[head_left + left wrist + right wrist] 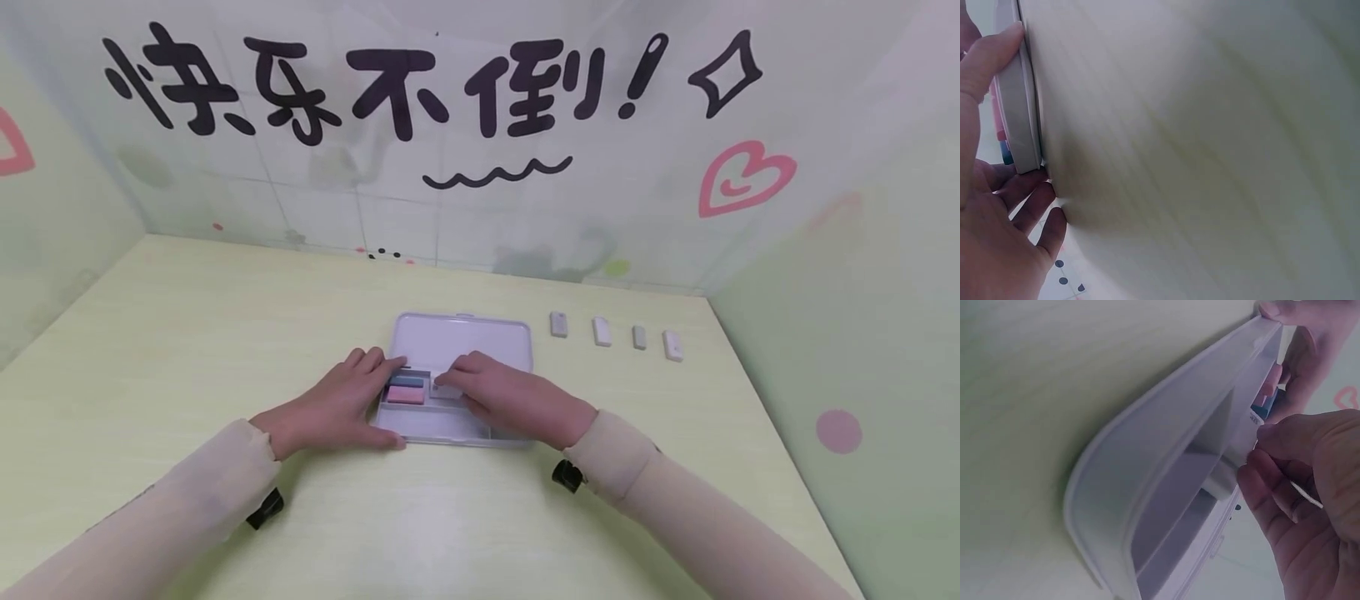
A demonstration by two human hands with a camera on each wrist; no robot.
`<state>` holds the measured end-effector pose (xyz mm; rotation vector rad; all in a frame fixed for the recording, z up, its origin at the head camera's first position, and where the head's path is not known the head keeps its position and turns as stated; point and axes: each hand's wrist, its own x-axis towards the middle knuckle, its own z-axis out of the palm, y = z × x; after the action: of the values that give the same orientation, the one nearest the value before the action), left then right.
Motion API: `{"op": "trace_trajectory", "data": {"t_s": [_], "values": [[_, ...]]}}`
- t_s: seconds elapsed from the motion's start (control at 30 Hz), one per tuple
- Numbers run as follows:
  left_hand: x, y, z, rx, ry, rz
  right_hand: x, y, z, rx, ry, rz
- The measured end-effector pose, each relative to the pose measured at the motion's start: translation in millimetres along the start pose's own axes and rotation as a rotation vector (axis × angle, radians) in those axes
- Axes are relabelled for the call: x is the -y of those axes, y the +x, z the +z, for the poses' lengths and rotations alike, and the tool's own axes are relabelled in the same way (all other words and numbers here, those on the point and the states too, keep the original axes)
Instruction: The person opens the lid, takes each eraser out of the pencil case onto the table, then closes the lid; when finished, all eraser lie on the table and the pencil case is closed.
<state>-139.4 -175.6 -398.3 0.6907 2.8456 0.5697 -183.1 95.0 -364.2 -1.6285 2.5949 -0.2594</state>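
A pale lilac pencil case (442,425) lies with its lid (461,333) folded back on the far side. My left hand (333,408) holds its left end, thumb against the near wall and fingertips round the side. A pink eraser (406,395) and a blue eraser (407,381) lie side by side in the left compartment. Just right of them, my right hand (517,400) pinches a white eraser (1244,434) with small dark print between thumb and fingertips, down in the case. Part of that eraser is hidden by the fingers.
To the right of the case, a row of several small blocks like erasers, grey (558,324) and white (602,331), lies on the pale wood-look table (225,333). Printed panels (840,358) stand along the table's back and sides.
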Motion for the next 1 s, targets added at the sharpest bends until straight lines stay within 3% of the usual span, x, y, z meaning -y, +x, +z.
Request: {"op": "trace_trajectory", "data": {"t_s": [0.3, 1.0], "values": [[0.0, -0.3, -0.1, -0.02, 0.008, 0.008, 1.2, 6.5, 2.0, 0.025, -0.004, -0.009], [1.2, -0.3, 2.3, -0.036, -0.008, 0.027, 6.8, 5.4, 2.3, 0.04, -0.273, -0.044]]}}
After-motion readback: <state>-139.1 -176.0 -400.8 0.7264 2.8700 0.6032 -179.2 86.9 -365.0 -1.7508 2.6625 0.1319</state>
